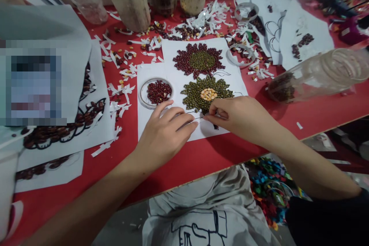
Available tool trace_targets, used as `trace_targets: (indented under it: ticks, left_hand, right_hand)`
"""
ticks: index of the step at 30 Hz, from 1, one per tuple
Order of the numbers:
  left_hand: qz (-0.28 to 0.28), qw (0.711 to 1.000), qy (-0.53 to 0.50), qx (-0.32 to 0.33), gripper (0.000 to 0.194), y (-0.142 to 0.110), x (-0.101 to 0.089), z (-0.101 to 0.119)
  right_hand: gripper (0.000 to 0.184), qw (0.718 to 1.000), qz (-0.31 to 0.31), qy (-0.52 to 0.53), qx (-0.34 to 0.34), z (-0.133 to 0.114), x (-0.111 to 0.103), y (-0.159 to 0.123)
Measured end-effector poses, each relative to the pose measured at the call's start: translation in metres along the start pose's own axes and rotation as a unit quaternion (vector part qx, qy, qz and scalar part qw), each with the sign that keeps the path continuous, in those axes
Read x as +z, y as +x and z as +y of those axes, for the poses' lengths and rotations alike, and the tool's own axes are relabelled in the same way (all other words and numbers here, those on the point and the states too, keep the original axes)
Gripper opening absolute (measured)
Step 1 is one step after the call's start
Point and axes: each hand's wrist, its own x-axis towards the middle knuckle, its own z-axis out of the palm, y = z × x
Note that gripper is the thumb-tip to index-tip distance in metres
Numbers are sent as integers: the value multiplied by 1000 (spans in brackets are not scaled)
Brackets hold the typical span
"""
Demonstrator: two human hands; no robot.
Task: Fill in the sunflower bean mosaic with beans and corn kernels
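A white sheet of paper [155, 70] on the red table bears two flowers made of beans. The upper flower [198, 60] has dark red petals round a green middle. Green beans form the lower flower [191, 92], with yellow corn kernels [208, 94] at its centre. My right hand [230, 113] is closed, thumb and fingertips pinched at the lower flower's bottom edge; whatever sits between them is hidden. My left hand [168, 130] lies on the paper with its fingers apart. Just beyond it, a round lid [141, 94] holds small red beans [158, 91].
Paper shreds [213, 13] and loose beans are strewn behind the sheet. Several jars [127, 0] stand along the back. A clear jar [319, 75] lies on its side at right. Other bean pictures [95, 134] lie at left. The table edge [184, 184] runs before my lap.
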Motion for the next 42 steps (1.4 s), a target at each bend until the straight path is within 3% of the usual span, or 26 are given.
trace_targets:
  ticks: [22, 32, 42]
  left_hand:
    - [-1, 1000, 18, 14, 17, 1, 1, 2]
    - [13, 999, -39, -15, 20, 1, -2, 1]
    - [0, 999, 31, 24, 20, 2, 0, 2]
  right_hand:
    - [18, 999, -2, -46, -2, -2, -1, 2]
    - [19, 998, -9, -56, 7, -3, -2, 3]
    - [19, 998, -11, -56, -1, -3, -3, 3]
